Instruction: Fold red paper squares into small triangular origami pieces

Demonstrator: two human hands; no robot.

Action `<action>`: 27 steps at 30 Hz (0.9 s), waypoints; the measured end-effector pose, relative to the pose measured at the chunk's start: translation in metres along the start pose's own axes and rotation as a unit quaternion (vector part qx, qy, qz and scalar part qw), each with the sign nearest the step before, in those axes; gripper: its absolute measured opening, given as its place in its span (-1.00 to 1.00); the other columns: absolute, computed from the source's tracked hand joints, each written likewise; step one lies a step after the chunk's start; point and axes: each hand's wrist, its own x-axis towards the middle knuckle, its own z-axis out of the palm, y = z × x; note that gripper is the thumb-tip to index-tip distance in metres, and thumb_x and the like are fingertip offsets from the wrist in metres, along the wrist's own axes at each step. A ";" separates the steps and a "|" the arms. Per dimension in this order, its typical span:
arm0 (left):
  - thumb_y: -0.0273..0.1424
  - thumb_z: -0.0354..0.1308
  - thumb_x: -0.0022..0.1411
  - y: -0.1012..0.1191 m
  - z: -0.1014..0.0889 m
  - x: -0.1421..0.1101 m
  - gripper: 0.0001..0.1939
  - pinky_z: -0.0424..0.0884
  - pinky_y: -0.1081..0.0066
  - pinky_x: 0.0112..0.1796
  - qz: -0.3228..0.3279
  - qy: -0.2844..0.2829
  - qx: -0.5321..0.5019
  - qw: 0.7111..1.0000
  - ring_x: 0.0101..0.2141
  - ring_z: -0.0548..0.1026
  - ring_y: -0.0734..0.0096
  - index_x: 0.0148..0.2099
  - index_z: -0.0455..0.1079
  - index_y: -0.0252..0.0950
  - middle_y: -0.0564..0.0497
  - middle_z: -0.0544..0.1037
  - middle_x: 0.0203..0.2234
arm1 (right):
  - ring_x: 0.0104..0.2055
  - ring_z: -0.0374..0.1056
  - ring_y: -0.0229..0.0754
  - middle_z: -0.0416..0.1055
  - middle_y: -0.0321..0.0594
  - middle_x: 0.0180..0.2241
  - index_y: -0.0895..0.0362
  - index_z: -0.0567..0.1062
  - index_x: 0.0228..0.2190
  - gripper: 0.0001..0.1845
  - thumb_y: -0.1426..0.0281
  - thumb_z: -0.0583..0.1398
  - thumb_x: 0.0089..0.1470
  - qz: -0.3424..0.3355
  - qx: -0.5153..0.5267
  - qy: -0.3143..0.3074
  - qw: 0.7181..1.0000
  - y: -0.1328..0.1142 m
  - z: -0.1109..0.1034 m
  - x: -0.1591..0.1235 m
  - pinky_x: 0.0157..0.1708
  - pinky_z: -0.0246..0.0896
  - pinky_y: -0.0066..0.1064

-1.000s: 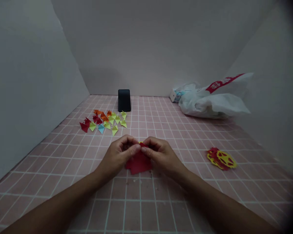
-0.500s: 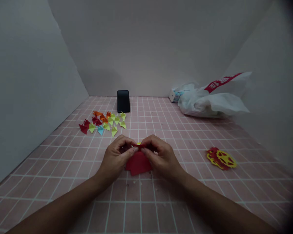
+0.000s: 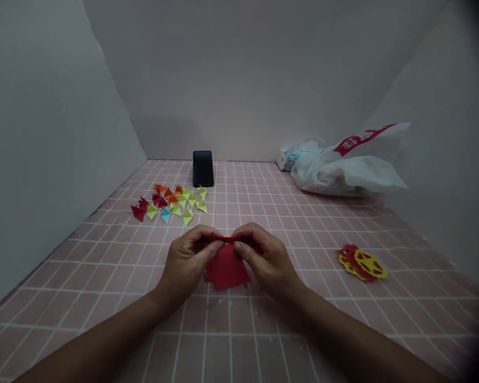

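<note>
Between my fingertips is a small folded piece of red paper (image 3: 229, 240), held at both ends. My left hand (image 3: 191, 252) pinches its left end, and my right hand (image 3: 263, 252) pinches the right end, thumbs towards me. Below and behind the thumbs, red paper sheets (image 3: 227, 270) lie on the table, their edges not lined up. A sliver of yellow shows just beyond the folded piece; what it belongs to is hidden by my fingers.
Several small folded paper figures (image 3: 168, 205) in red, orange, yellow and blue lie at the back left. Behind them is a black phone (image 3: 203, 168). A white plastic bag (image 3: 339, 173) and a small box (image 3: 282, 159) sit back right. Red and yellow cutouts (image 3: 363, 263) lie right.
The red folded piece now looks flatter and straighter between my fingertips. Less yellow shows beyond it. Both hands stay in nearly the same place; the whole view has shifted slightly.
</note>
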 end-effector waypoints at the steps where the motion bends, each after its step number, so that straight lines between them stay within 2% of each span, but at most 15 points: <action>1: -0.46 0.28 0.09 0.001 0.000 0.000 -0.98 0.45 0.48 -0.32 0.001 0.001 0.001 1.000 -0.41 0.49 0.46 -0.35 0.52 -0.27 0.06 0.55 -0.46 | -0.36 0.35 -0.25 0.39 -0.25 -0.34 0.09 0.47 -0.26 -0.95 0.43 0.19 0.21 -0.005 0.007 0.000 1.000 0.000 0.000 0.000 -0.35 0.30 -0.37; 6: -0.47 0.27 0.08 0.001 0.001 0.001 -0.97 0.49 0.47 -0.35 0.001 -0.002 -0.028 1.000 -0.45 0.50 0.48 -0.35 0.51 -0.26 0.06 0.54 -0.45 | -0.09 0.39 -0.15 0.40 -0.18 -0.15 0.03 0.51 -0.22 -0.81 0.53 0.21 0.16 -0.087 0.003 0.008 0.996 0.000 0.000 0.001 -0.16 0.38 -0.28; 8: -0.47 0.26 0.08 0.001 0.001 0.001 -0.97 0.50 0.47 -0.35 -0.002 -0.008 -0.032 0.999 -0.45 0.51 0.48 -0.35 0.50 -0.26 0.06 0.55 -0.46 | -0.04 0.39 -0.13 0.40 -0.18 -0.12 0.01 0.51 -0.22 -0.79 0.55 0.21 0.17 -0.103 -0.018 0.012 0.994 -0.002 0.000 0.001 -0.11 0.38 -0.25; 14: -0.48 0.27 0.08 -0.001 -0.001 -0.001 -0.94 0.52 0.47 -0.32 -0.020 -0.026 -0.044 0.999 -0.40 0.55 0.45 -0.32 0.48 -0.27 0.05 0.58 -0.42 | -0.04 0.39 -0.16 0.39 -0.18 -0.12 0.01 0.50 -0.23 -0.74 0.62 0.17 0.18 -0.151 -0.088 0.028 0.984 -0.004 0.000 -0.002 -0.07 0.37 -0.25; 21: -0.39 0.28 0.19 -0.004 -0.005 -0.005 -0.84 0.54 0.42 -0.21 -0.069 -0.061 -0.095 0.991 -0.33 0.58 0.42 -0.16 0.47 -0.27 0.02 0.61 -0.34 | -0.05 0.41 -0.13 0.39 -0.15 -0.11 0.01 0.47 -0.25 -0.73 0.64 0.15 0.17 -0.177 -0.138 0.052 0.973 -0.003 0.001 -0.002 -0.09 0.41 -0.23; 27: -0.33 0.29 0.19 -0.004 -0.003 -0.003 -0.85 0.54 0.41 -0.28 -0.081 -0.044 -0.082 0.992 -0.38 0.59 0.39 -0.23 0.47 -0.29 0.02 0.61 -0.42 | -0.06 0.42 -0.11 0.40 -0.14 -0.11 0.01 0.49 -0.26 -0.75 0.61 0.14 0.18 -0.171 -0.139 0.046 0.974 -0.001 0.000 0.000 -0.11 0.43 -0.21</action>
